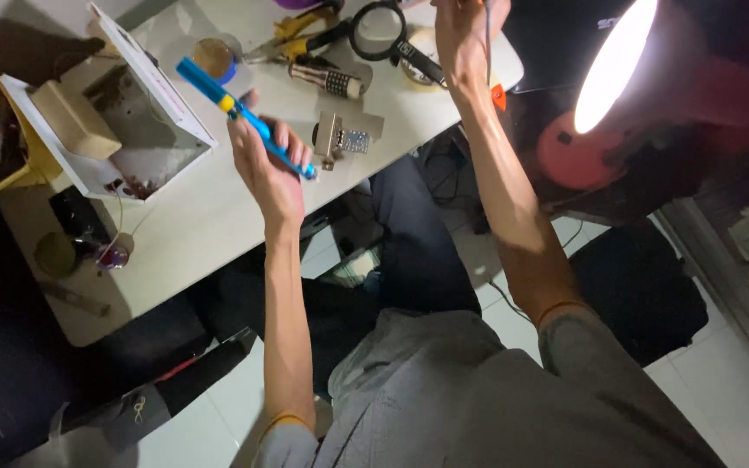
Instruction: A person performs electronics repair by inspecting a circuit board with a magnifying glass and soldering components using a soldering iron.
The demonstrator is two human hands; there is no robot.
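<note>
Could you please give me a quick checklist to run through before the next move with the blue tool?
1. Left hand grips the blue tool firmly: ok, fingers wrapped round its handle.
2. Right hand has hold of the thin wire: cannot tell, it runs out of view at the top edge.
3. Small metal part lies free on the white table: ok, neither hand touches it.
4. Lamp is lit: ok.
5. Magnifying glass is near the right hand: ok.
</note>
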